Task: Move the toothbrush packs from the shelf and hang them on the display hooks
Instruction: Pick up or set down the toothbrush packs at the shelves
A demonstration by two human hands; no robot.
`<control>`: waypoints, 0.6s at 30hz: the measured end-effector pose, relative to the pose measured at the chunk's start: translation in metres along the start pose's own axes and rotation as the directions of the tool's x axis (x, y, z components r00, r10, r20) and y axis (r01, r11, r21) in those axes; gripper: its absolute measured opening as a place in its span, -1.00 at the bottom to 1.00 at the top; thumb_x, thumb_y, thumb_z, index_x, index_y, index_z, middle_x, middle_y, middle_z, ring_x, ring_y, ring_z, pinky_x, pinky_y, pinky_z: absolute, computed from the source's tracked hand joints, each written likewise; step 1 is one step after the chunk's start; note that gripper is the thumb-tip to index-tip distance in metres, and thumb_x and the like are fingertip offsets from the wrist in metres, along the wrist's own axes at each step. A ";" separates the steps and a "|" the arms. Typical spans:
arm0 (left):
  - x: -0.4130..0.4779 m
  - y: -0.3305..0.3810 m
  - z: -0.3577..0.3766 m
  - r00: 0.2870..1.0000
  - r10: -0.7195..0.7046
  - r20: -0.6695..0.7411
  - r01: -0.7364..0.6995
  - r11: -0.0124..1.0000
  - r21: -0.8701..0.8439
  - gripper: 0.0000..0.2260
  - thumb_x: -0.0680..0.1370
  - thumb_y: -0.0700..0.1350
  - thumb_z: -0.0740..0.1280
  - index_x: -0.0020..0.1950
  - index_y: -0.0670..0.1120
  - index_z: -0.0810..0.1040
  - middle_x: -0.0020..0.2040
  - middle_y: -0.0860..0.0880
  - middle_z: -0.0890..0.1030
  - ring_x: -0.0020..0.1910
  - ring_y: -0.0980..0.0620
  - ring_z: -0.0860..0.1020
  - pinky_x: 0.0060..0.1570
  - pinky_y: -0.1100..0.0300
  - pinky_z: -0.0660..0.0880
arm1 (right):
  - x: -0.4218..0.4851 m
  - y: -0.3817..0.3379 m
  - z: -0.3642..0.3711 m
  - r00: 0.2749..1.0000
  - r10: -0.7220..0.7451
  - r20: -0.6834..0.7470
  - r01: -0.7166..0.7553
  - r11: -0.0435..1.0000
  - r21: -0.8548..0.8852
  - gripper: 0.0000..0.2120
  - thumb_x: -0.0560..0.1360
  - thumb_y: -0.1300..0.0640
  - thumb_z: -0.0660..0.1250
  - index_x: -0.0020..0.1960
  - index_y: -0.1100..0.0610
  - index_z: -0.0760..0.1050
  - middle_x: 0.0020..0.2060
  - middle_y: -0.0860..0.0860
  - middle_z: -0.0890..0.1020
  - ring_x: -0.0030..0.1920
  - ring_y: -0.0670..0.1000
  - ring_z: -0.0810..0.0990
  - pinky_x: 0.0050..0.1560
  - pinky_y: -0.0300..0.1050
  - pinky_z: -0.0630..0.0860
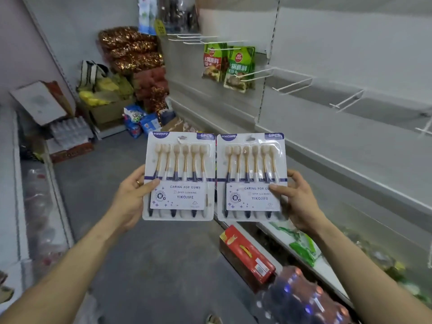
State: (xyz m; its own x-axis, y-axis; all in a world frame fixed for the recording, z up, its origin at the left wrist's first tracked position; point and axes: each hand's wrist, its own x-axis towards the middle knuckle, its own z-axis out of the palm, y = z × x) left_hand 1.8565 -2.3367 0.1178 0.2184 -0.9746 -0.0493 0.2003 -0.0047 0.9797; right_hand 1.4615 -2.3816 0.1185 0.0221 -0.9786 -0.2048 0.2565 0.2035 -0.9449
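The left pack (178, 176) and right pack (251, 177) are white with purple corner tabs. Their brushes (176, 160) have beige heads, gold necks and navy or white handles. At one o'clock are green pouches (238, 69), and at five o'clock a red box (245, 253).

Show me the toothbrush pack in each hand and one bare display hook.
Left-hand toothbrush pack (178, 176): head view, middle of its clear blister.
Right-hand toothbrush pack (252, 177): head view, middle of its clear blister.
Bare display hook (295, 85): head view, midway along its white wire.
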 end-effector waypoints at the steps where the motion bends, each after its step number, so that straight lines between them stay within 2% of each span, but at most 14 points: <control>1: 0.021 0.003 0.001 1.000 0.002 0.015 -0.002 1.000 -0.019 -0.58 0.62 -0.37 0.33 0.44 -0.07 0.56 0.28 -0.19 0.68 0.27 -0.22 0.66 0.17 -0.13 0.65 | 0.016 -0.001 0.003 1.000 -0.013 -0.014 0.013 1.000 0.005 -0.58 0.54 0.39 0.44 0.33 0.14 0.45 0.14 0.25 0.72 0.09 0.30 0.74 -0.06 0.12 0.74; 6: 0.125 0.024 0.002 0.997 0.013 0.071 -0.012 1.000 -0.013 -0.56 0.61 -0.36 0.35 0.46 -0.05 0.54 0.28 -0.19 0.69 0.27 -0.24 0.65 0.18 -0.19 0.64 | 0.089 -0.014 0.029 0.998 -0.046 -0.046 0.048 0.998 0.034 -0.58 0.55 0.39 0.42 0.35 0.15 0.45 0.11 0.25 0.73 0.10 0.32 0.73 0.04 0.24 0.71; 10: 0.202 0.037 0.005 0.990 0.014 0.138 -0.014 1.000 -0.003 -0.51 0.60 -0.34 0.37 0.50 -0.03 0.51 0.30 -0.17 0.68 0.29 -0.23 0.64 0.21 -0.24 0.62 | 0.132 -0.029 0.048 0.990 -0.083 -0.110 0.087 0.996 0.035 -0.60 0.54 0.42 0.41 0.31 0.15 0.47 0.09 0.24 0.74 0.00 0.24 0.76 -0.13 0.02 0.74; 12: 0.238 0.042 0.013 0.981 0.019 0.192 -0.015 1.000 -0.020 -0.49 0.59 -0.34 0.38 0.51 -0.04 0.50 0.32 -0.17 0.67 0.32 -0.23 0.63 0.26 -0.23 0.59 | 0.148 -0.039 0.055 0.986 -0.097 -0.136 0.107 0.992 0.072 -0.59 0.55 0.44 0.39 0.33 0.18 0.45 0.10 0.24 0.74 0.00 0.22 0.77 -0.15 -0.03 0.72; 15: 0.294 0.047 0.027 0.963 0.039 0.265 -0.030 0.999 -0.038 -0.48 0.53 -0.31 0.42 0.49 -0.06 0.52 0.33 -0.19 0.66 0.32 -0.24 0.62 0.26 -0.17 0.60 | 0.171 -0.054 0.061 0.972 -0.130 -0.196 0.149 0.985 0.086 -0.59 0.54 0.47 0.37 0.33 0.20 0.46 0.08 0.22 0.75 -0.02 0.19 0.78 -0.16 -0.07 0.71; 18: 0.353 0.052 0.042 0.928 0.039 0.371 -0.016 0.998 -0.065 -0.46 0.52 -0.29 0.42 0.51 -0.08 0.51 0.36 -0.19 0.63 0.40 -0.27 0.56 0.37 -0.24 0.51 | 0.186 -0.068 0.069 0.939 -0.184 -0.290 0.210 0.976 0.063 -0.58 0.53 0.44 0.40 0.32 0.17 0.47 0.07 0.20 0.75 -0.03 0.18 0.78 -0.17 0.00 0.73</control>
State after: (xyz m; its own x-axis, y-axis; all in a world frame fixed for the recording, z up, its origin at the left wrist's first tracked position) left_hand 1.9036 -2.6906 0.1600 -0.1436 -0.9876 0.0641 0.2583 0.0252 0.9657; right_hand 1.5152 -2.5800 0.1620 -0.3069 -0.9472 -0.0931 0.3157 -0.0091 -0.9488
